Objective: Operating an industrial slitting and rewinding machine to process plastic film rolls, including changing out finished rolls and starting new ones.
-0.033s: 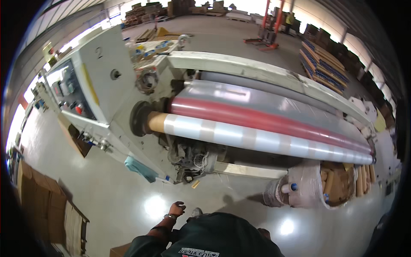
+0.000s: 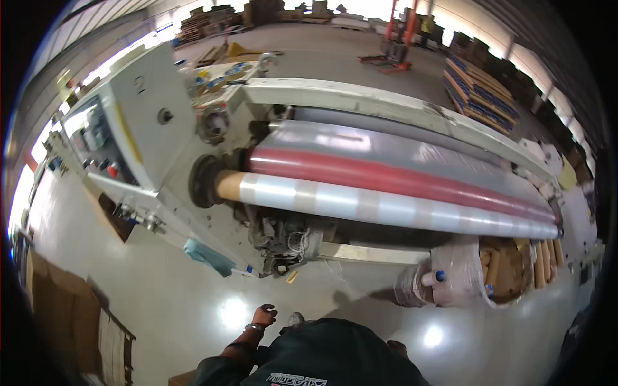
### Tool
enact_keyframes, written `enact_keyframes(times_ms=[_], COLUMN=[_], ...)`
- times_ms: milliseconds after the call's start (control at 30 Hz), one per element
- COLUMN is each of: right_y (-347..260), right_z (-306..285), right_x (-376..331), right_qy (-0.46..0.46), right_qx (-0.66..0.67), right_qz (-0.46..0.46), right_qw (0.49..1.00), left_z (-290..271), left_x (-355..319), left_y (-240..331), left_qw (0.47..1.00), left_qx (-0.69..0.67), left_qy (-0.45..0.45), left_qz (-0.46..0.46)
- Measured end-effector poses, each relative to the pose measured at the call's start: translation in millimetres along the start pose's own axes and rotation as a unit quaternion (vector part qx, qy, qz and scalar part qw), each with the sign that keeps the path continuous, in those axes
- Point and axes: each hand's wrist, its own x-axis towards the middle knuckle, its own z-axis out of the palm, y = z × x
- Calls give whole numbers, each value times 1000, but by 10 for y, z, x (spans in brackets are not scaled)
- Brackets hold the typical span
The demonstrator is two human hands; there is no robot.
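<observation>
My left hand (image 2: 264,315) hangs low beside my body over the grey floor, fingers loosely bent and apart, holding nothing. A watch or bracelet circles that wrist. Only a small part of my right hand (image 2: 398,349) shows past my torso, and its fingers are hidden. Ahead of me, a long roll of pale film (image 2: 347,201) on a brown core lies across a large white machine (image 2: 158,138). Just behind it runs a red roller (image 2: 360,175), with clear film (image 2: 347,140) spread beyond. Neither hand touches the machine.
A teal cloth (image 2: 209,257) hangs on the machine's lower frame. Cardboard tubes (image 2: 546,262) stand in a plastic-wrapped container at right. Brown cartons (image 2: 64,302) are at left. Farther off are a red lifting truck (image 2: 396,48), a stack of boards (image 2: 479,93) and a person in a yellow vest (image 2: 426,26).
The machine and background have shifted slightly left in the picture as the view turned a little. My left hand keeps nearly the same place and pose.
</observation>
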Motion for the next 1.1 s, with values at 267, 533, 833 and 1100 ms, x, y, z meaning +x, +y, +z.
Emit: enact_keyframes(times_ms=[267, 533, 833, 1100], right_y=[-621, -520, 469, 533], right_z=[579, 599, 186, -616], right_x=[-565, -1044, -1232, -1016], right_qy=[46, 97, 119, 133], right_qx=[-27, -19, -2, 91], right_qz=[45, 35, 60, 54], right_qw=[998, 994, 991, 985], left_z=[-475, -358, 36, 1116], left_x=[278, 430, 574, 119], left_y=[-1295, -1411, -426, 337], left_qw=[980, 932, 974, 988], left_qx=[116, -278, -137, -25], left_qy=[-78, -202, -161, -117], left_qz=[138, -116, -83, -97])
